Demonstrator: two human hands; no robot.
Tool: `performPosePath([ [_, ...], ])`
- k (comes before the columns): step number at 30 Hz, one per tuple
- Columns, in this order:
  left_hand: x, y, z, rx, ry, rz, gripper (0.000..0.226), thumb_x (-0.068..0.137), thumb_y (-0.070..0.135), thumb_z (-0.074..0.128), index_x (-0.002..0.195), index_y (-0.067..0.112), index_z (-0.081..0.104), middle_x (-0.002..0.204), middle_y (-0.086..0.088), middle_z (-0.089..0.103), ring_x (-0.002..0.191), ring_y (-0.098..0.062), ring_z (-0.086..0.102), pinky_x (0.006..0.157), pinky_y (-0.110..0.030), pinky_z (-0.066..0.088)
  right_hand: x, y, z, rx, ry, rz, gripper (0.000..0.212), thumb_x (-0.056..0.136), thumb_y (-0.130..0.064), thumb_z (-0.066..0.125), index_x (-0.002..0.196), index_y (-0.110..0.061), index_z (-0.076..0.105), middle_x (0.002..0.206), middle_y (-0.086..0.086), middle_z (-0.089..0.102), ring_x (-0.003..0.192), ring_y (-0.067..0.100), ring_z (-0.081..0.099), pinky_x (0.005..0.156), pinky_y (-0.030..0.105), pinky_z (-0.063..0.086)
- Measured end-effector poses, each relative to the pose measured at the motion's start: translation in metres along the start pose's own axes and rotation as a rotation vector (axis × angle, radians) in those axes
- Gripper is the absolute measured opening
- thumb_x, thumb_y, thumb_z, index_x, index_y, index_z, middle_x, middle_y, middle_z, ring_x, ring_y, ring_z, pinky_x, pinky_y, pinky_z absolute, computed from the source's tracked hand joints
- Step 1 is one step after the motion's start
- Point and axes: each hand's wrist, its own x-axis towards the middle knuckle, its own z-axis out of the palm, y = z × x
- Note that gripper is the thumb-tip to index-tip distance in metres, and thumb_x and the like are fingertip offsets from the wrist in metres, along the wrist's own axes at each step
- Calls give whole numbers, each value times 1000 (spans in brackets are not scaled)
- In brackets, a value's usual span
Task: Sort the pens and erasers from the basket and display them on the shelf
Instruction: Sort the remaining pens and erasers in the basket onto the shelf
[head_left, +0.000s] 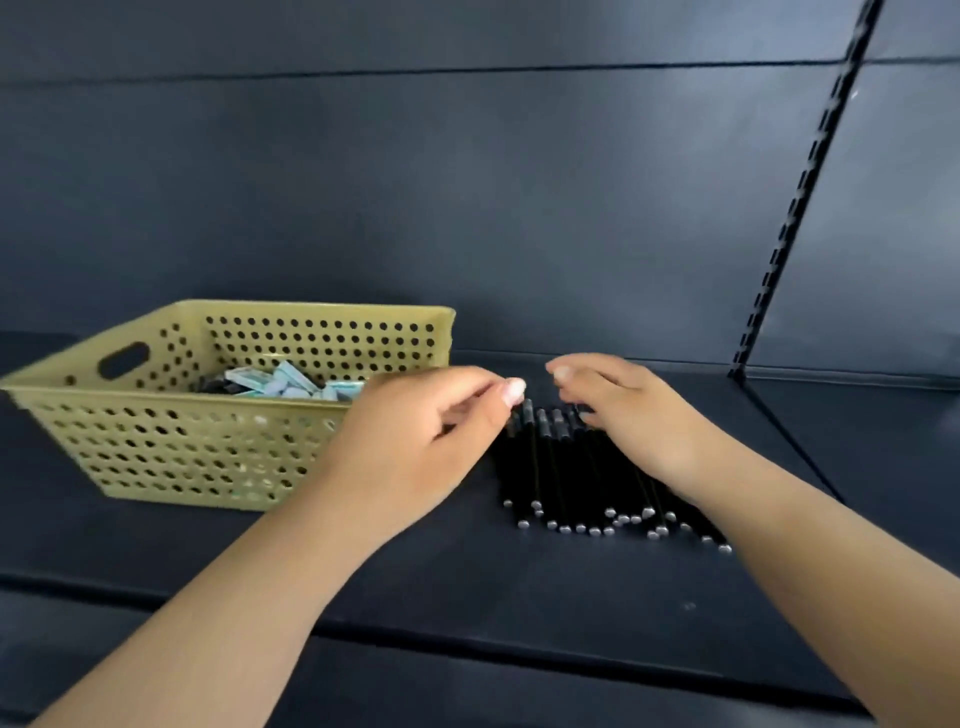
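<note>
Head view. Left hand (415, 441): at the left edge of the pens (587, 467), fingers curled, thumb and forefinger drawn together at the far ends of the leftmost pens; whether a pen is actually pinched cannot be told. Right hand (628, 410): over the right side of the pens, fingers bent downward onto their far ends, apparently pressing or squaring the row, nothing gripped. Pens: black with silver tips, side by side on the shelf (467, 571), near ends uneven. Basket (171, 447): left of the pens, holding pale blue erasers (291, 382). Risk: round pens could roll or fan apart if nudged unevenly, and may scatter toward the shelf's front edge.
</note>
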Motion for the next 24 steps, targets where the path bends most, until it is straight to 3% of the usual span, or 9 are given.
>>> performPosePath([
  [2,-5,-7,-32,131,99,91,50,84,49,39,76,10,69,65,-4,67,68,-15,59,62,-25,45,3,-21,24,87,-53,-15,10,91,-37,46,88,-39,55,103,-20,56,112,7,51,105,33,36],
  [4,-9,-17,-67,158,157,137,43,85,46,40,71,17,68,58,5,64,62,-8,58,51,-15,42,8,-40,49,54,-67,-58,11,92,-38,45,94,-36,55,108,-15,56,108,3,51,98,25,38],
  [6,-8,-35,-100,203,59,99,31,83,61,38,74,40,58,65,26,59,67,12,55,55,-3,38,15,-60,72,-28,-38,-112,13,94,-34,43,97,-34,56,111,-12,55,101,2,50,85,19,35],
  [8,-6,-64,-127,375,-138,52,43,70,78,24,85,50,53,79,39,48,76,21,49,69,-2,40,21,-75,91,-93,-26,-86,17,95,-36,41,100,-36,57,115,-9,54,104,6,46,85,20,29],
  [10,-6,-108,-155,507,-298,71,63,62,87,7,87,54,54,84,35,54,78,12,53,77,-14,47,29,-84,108,-214,-11,-37,31,94,-41,39,119,-30,55,128,-6,51,111,9,44,87,20,27],
  [12,-6,-147,-176,500,-394,65,67,60,89,-1,64,49,52,62,19,57,60,-2,55,63,-21,48,34,-90,118,-312,2,27,45,92,-47,35,133,-29,44,143,-8,38,127,8,35,99,22,23],
  [16,11,-196,-211,394,-547,-58,77,59,86,11,72,26,58,47,7,46,43,-7,40,49,-22,37,48,-108,140,-608,-103,157,57,89,-56,22,143,-39,17,153,-17,5,141,7,1,112,29,7],
  [19,39,-208,-220,325,-593,-75,66,61,85,20,76,41,67,73,17,68,60,4,58,59,-15,46,64,-125,151,-819,-144,198,69,80,-64,16,144,-38,12,154,-14,1,141,10,0,113,31,6],
  [24,93,-222,-195,502,-853,63,69,48,73,38,108,44,57,108,32,55,88,11,50,75,-7,39,106,-136,174,-955,-60,144,66,81,-63,32,135,-25,39,143,-3,32,131,14,30,107,33,28],
])
